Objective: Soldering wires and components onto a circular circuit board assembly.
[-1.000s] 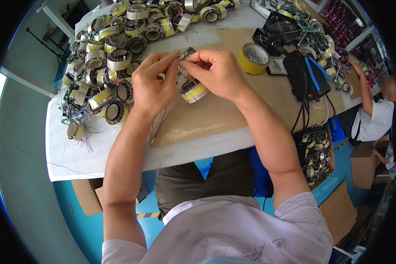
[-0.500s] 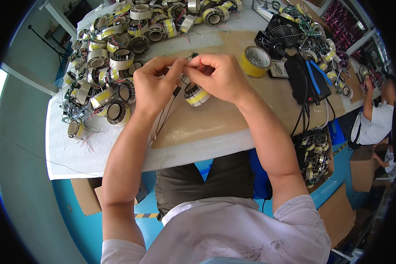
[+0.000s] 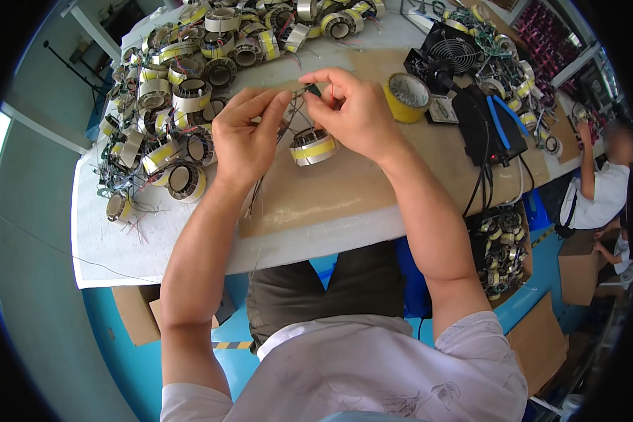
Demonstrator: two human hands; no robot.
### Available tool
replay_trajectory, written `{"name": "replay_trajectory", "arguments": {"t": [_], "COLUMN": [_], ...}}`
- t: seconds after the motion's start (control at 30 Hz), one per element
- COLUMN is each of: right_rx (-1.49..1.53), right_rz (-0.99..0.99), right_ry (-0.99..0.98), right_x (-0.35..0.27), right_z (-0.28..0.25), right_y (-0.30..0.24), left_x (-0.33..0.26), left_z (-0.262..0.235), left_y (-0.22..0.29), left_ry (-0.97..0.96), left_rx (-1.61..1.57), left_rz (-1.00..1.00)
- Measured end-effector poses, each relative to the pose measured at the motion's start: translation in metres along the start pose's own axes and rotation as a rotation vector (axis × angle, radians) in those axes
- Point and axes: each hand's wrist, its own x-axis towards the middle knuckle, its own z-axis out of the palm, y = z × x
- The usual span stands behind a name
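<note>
My left hand (image 3: 250,133) is closed in a pinch, thumb against forefinger, on what looks like a thin wire. Opposite it, my right hand (image 3: 355,116) grips a small green circuit board (image 3: 314,90) between thumb and fingers, with a bit of red wire beside it. Thin wires run from the board down to a ring-shaped motor stator (image 3: 314,149) with a white and yellow band, just below my hands. Dark thin leads (image 3: 256,195) trail down beside my left wrist. My fingers hide the exact contact points.
A heap of similar stators (image 3: 190,91) covers the table's left and back. To the right are a yellow-banded tub (image 3: 408,98), a black fan (image 3: 457,55), a black box (image 3: 489,137) and blue-handled pliers (image 3: 503,116). Another person (image 3: 601,186) sits far right.
My hands have drawn slightly apart, and the green board shows more between them. The stator looks more upright. My right forefinger has lifted and straightened.
</note>
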Motion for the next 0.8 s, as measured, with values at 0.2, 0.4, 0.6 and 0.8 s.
{"name": "replay_trajectory", "arguments": {"t": [0.2,0.4,0.6,0.8], "right_rx": [0.011,0.049,0.152,0.377], "right_rz": [-0.056,-0.076,-0.052,0.249], "right_ry": [-0.017,-0.002,0.001,-0.059], "right_x": [0.001,0.002,0.002,0.003], "right_z": [-0.002,-0.002,-0.002,-0.008], "right_y": [0.004,0.008,0.007,-0.007], "left_x": [0.000,0.001,0.002,0.001], "left_z": [-0.003,0.000,0.001,0.003], "left_y": [-0.001,0.007,0.008,-0.003], "left_ry": [-0.005,0.026,0.054,0.095], "left_rx": [0.188,0.349,0.384,0.372], "left_rz": [0.347,0.592,0.669,0.538]}}
